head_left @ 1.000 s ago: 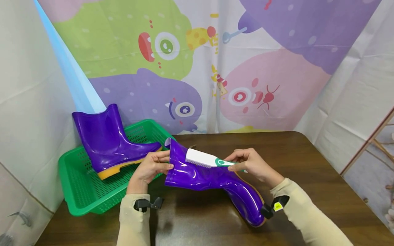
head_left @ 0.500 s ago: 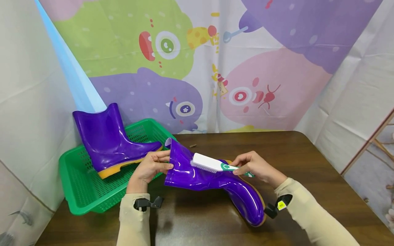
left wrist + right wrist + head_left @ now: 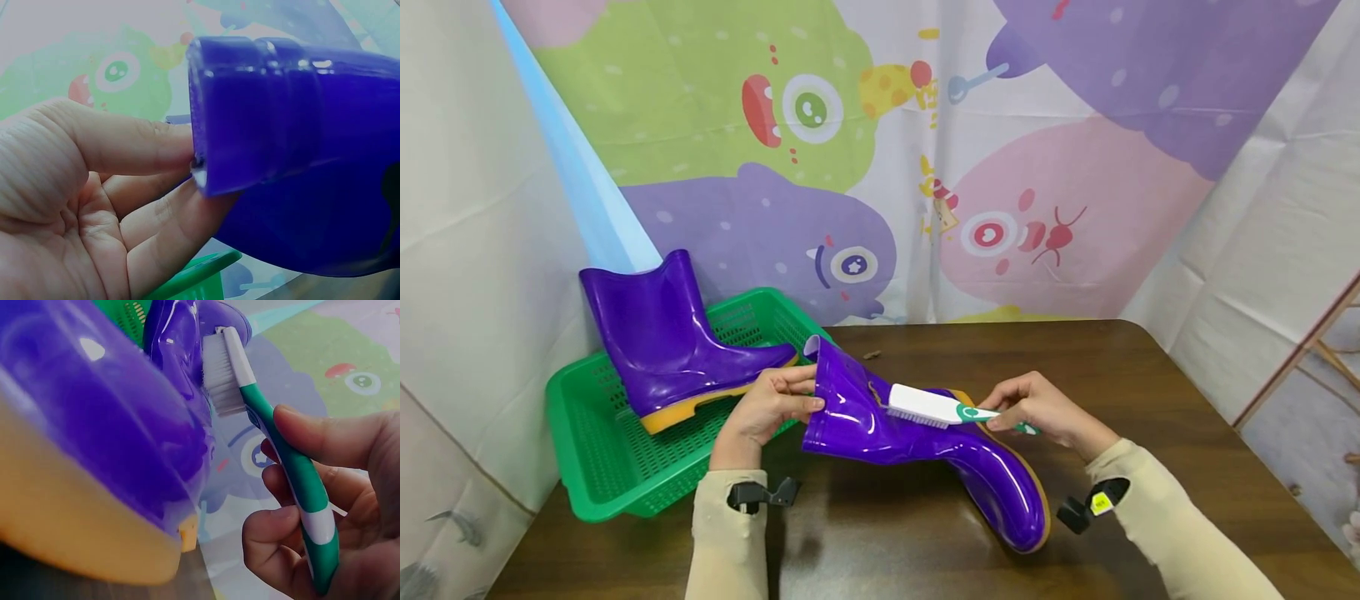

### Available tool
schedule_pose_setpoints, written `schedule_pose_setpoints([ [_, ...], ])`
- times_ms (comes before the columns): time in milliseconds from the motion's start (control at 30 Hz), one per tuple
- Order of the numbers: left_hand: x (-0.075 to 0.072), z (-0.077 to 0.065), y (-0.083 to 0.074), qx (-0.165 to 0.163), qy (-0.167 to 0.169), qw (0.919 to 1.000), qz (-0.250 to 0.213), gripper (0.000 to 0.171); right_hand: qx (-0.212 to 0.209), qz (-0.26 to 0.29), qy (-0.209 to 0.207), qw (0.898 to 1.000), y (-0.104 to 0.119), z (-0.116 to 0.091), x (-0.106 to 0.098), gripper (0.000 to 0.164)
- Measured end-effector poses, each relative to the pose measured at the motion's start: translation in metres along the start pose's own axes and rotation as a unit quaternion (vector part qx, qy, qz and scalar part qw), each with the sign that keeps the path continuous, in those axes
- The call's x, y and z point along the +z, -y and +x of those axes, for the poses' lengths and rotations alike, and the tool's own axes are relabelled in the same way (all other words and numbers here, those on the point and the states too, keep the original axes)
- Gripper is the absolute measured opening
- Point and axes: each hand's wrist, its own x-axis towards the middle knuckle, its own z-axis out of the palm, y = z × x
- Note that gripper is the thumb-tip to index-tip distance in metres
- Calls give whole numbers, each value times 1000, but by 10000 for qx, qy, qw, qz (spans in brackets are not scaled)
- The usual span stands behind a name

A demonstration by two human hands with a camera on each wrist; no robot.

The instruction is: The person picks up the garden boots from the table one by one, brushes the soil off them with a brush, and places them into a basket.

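Observation:
A glossy purple rain boot with a yellow sole lies sideways over the table, toe pointing to the front right. My left hand pinches the rim of its shaft opening; in the left wrist view the thumb is on one side and the fingers are underneath. My right hand holds a scrub brush by its green and white handle. The white bristles rest against the boot's shaft in the right wrist view. A small brown smudge shows on the shaft just left of the brush head.
A green perforated basket stands at the left of the brown wooden table, with a second purple boot in it. A small brown bit lies behind the held boot. A cartoon-printed cloth hangs behind the table.
My right hand has drawn the brush rightward along the shaft, from near the rim toward the ankle, uncovering the brown smudge. My left hand and the boot stay nearly still.

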Motion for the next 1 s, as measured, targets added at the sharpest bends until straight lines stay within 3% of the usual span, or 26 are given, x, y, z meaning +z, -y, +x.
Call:
schedule_pose_setpoints([
  [467,2,1,0,120,120,9998,-78,51,-230,-428,-783,9957,5,-6,-6,22],
  [633,3,2,0,150,215,9995,-157,56,-595,-326,-958,9931,6,-2,1,22],
  [833,3,2,0,158,241,9995,-130,55,-1425,339,-678,9869,1,7,14,22],
  [1000,3,1,-1,110,166,9998,-74,52,-1417,604,-255,9877,-2,12,24,23],
])
